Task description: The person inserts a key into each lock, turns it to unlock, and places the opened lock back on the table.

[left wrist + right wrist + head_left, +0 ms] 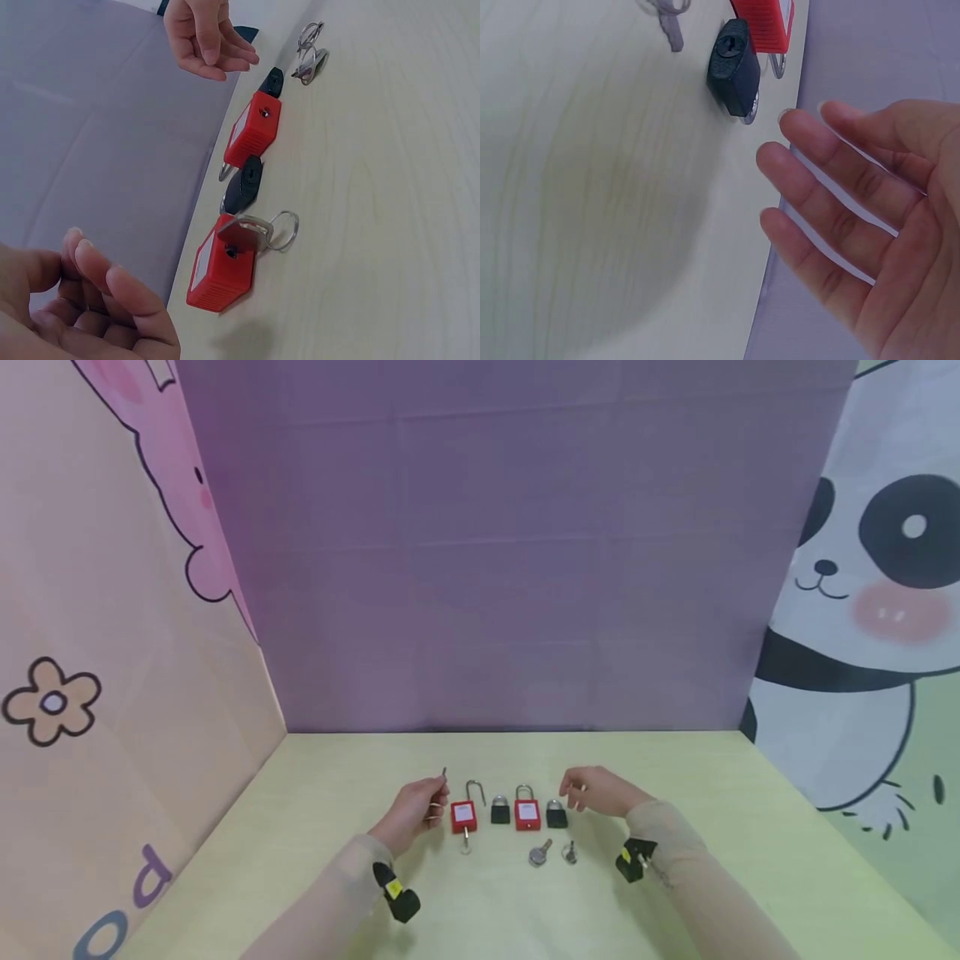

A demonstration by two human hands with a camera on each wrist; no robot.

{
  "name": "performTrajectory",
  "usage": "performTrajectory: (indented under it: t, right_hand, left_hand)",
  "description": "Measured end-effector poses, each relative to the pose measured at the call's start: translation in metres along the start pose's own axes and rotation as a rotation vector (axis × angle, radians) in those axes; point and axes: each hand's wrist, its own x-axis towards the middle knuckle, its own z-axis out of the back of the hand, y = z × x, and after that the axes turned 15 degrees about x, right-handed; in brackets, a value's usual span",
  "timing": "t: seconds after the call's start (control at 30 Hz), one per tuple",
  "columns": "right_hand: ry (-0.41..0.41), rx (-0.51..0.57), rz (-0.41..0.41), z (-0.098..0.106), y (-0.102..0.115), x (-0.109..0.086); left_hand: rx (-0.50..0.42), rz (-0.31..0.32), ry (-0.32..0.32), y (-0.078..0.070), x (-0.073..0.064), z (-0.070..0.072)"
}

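My left hand (pixel 412 810) pinches a thin dark piece (pixel 444 772) that sticks up from its fingertips; its kind is unclear and the left wrist view hides it. Just right of that hand lies a red padlock (pixel 463 817) with its shackle (pixel 475 788) swung open and a ringed key (pixel 246 229) in its keyhole. A black padlock (pixel 500 810), a second red padlock (pixel 527 815) and another black padlock (pixel 557 815) follow in a row, shackles down. Beside the last one hovers my right hand (pixel 600 790), fingers loosely bent, holding nothing.
Two ringed keys, one on the left (pixel 538 853) and one on the right (pixel 570 852), lie on the pale wooden table (pixel 487 918) in front of the padlocks. A purple cloth backdrop (pixel 495 568) rises behind the table, with printed cloths at both sides.
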Motion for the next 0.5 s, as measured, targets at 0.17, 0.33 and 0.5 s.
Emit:
performTrajectory:
  t: [0.17, 0.33, 0.5]
  right_hand:
    - [-0.007, -0.009, -0.005, -0.0005, 0.0026, -0.0018]
    - [-0.010, -0.009, 0.003, 0.0002, 0.0033, -0.0040]
    - [-0.004, 0.001, 0.005, 0.0007, 0.0026, -0.0049]
  left_hand:
    - [0.015, 0.011, -0.002, 0.0030, 0.0026, -0.0005]
    - [0.039, -0.010, 0.011, 0.0041, 0.0029, -0.0001]
    - [0.080, -0.039, 0.055, 0.0040, 0.0028, 0.0017]
